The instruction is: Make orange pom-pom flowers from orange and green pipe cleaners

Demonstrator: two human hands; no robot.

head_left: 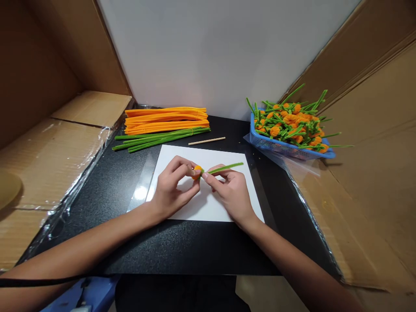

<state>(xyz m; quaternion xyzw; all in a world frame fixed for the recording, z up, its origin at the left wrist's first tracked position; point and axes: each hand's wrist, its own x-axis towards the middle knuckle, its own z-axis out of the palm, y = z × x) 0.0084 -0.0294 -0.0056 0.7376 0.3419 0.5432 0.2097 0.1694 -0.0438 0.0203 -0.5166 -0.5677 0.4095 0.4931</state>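
Observation:
Above the white sheet (208,208), both hands meet at a small orange pipe-cleaner piece (197,168) with a green pipe-cleaner stem (227,168). My left hand (175,184) pinches the orange piece between thumb and fingertips, which partly cover it. Thumb and forefinger of my right hand (230,188) are closed on the green stem close to where it joins the orange part. The stem's free end points right and slightly up, over my right hand.
Orange pipe cleaners (165,121) and green ones (159,138) lie at the back left. A thin wooden stick (206,141) lies behind the sheet. At the back right, a blue basket (282,148) holds orange-and-green pieces. Cardboard (364,173) borders the black table (107,182).

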